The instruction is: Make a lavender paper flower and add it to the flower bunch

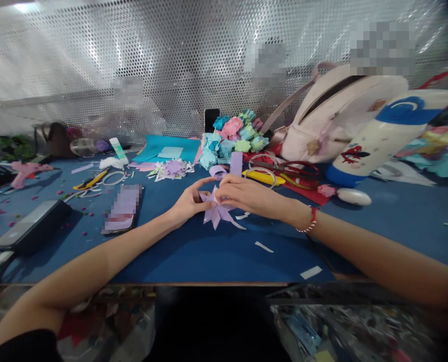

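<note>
A pointed purple paper star [215, 217] is between my hands, just above the blue tabletop. My left hand [189, 202] pinches its left side between thumb and fingers. From the right, my right hand [252, 195] has its fingers closed at the star's centre, covering part of it. Whether those fingertips also hold a small piece cannot be made out. Right behind my fingers are a curled purple paper strip [218, 171] and a flat purple strip [236, 164]. Thin white paper scraps [264, 247] lie near my right wrist.
A phone [123, 208] and a dark power bank [31, 227] lie to the left, with a yellow cutter [91, 179] beyond. Crumpled paper flowers [233, 133] are piled at the back. Scissors [299, 168], a white bottle [378, 136] and a pale backpack [322, 115] stand right.
</note>
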### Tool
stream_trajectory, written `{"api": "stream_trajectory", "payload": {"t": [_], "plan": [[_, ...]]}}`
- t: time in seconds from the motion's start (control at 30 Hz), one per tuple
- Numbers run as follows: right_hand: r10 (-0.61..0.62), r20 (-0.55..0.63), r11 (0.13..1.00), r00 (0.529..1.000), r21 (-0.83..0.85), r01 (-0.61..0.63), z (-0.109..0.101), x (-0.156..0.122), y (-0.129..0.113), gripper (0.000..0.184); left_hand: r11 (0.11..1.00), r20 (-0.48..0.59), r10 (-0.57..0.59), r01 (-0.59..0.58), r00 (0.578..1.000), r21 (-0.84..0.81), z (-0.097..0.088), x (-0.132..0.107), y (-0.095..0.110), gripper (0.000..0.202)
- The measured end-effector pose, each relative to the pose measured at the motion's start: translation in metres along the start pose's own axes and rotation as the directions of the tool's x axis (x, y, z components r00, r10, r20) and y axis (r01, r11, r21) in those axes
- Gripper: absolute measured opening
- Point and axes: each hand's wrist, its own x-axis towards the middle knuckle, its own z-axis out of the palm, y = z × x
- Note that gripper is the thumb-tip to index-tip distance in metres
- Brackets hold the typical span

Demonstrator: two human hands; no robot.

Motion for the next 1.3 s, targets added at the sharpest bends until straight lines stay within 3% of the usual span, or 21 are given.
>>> {"api": "stream_trajectory", "payload": {"t": [0.23,0.57,0.9,1.13,1.3], "plan": [[-0.067,-0.058,0.998,0.996,-0.015,0.066,0.003,-0.002,-0.001,0.017,1.0,0.015,-0.02,0.019,1.0,0.014,0.0,0.0,0.002,0.076],[-0.089,0.02,0.996,0.996,0.007,0.089,-0.001,0.004,-0.004,0.019,0.996,0.126,-0.082,0.087,0.989,-0.037,-0.008,0.003,0.003,0.083],[0.004,0.138,0.991,0.99,0.134,-0.023,-0.006,0.011,-0.008,0.024,0.997,0.212,-0.068,0.071,0.975,-0.007,-0.014,0.007,0.0,0.081],[-0.114,0.177,0.993,0.978,0.006,0.115,-0.005,0.009,-0.01,0.026,0.998,0.232,-0.062,0.054,0.971,0.04,-0.017,0.009,-0.003,0.081],[-0.117,0.151,0.993,0.982,-0.01,0.12,0.0,0.006,-0.008,0.023,0.998,0.204,-0.064,0.058,0.977,0.038,-0.017,0.007,-0.001,0.08]]}}
